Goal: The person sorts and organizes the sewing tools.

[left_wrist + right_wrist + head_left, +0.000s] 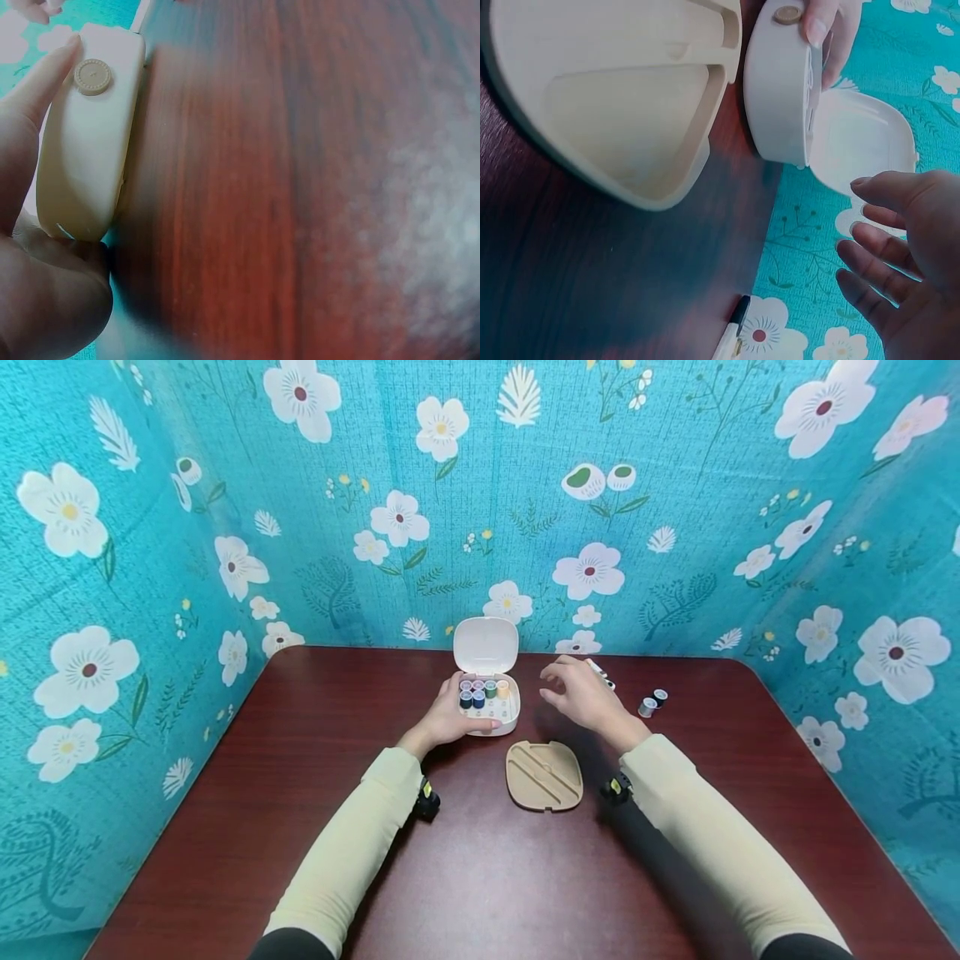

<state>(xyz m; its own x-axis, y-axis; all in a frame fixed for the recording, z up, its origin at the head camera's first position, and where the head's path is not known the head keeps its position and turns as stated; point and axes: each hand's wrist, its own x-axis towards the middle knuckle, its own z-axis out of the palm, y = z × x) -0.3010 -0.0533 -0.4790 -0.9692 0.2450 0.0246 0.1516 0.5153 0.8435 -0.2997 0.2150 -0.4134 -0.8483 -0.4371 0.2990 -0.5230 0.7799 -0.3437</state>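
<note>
A small white sewing box (507,727) stands on the table with its lid (486,645) raised. Several thread spools (478,699) stand inside, in purple, blue, green and pale orange. My left hand (447,717) grips the box from its left side, the thumb lying along the front near a brown round button (93,77). To the right of the box, my right hand (583,692) hovers with loosely bent fingers and nothing in them. In the right wrist view those fingers (881,259) are spread apart, pointing toward the box.
A beige compartment tray (543,777) lies on the table in front of the box. Two loose spools (648,707) sit to the right. A white object with a black end (600,673) is partly hidden behind my right hand. Floral cloth (480,527) hangs behind the table.
</note>
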